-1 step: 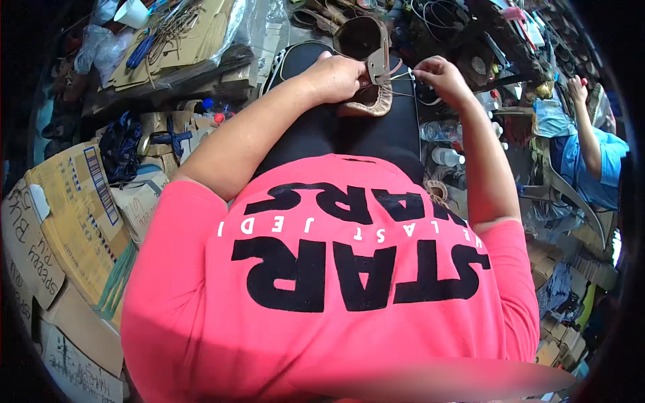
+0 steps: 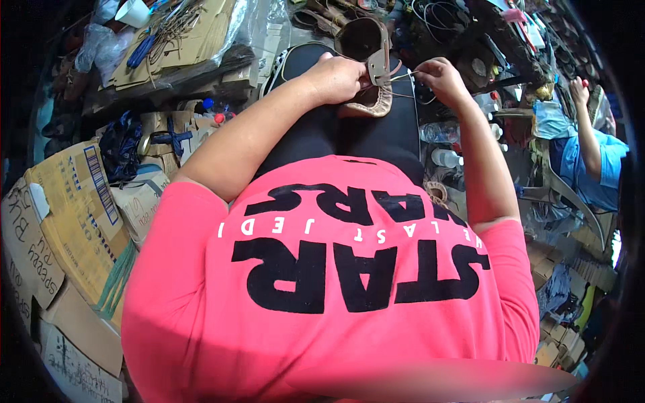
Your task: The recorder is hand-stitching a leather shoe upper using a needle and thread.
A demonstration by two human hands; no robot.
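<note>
Sandal (image 2: 368,101), tan, lying on your lap with its long axis running away from you: your left hand (image 2: 336,77) clenches its near side and strap, while your right hand (image 2: 440,75), just beside it, pinches a thread (image 2: 403,76) drawn taut from the strap.

I note the sandal (image 2: 368,101) under my left hand (image 2: 339,77) looks like matt tan leather with a woven, rough edge; its strap (image 2: 377,67) is smooth and dull. My right hand (image 2: 440,74) pinches a thin thread (image 2: 403,75), faintly glossy. Cardboard boxes (image 2: 74,208) at left are matt brown paperboard, creased. Plastic bottles (image 2: 443,158) at right look clear and shiny.
</note>
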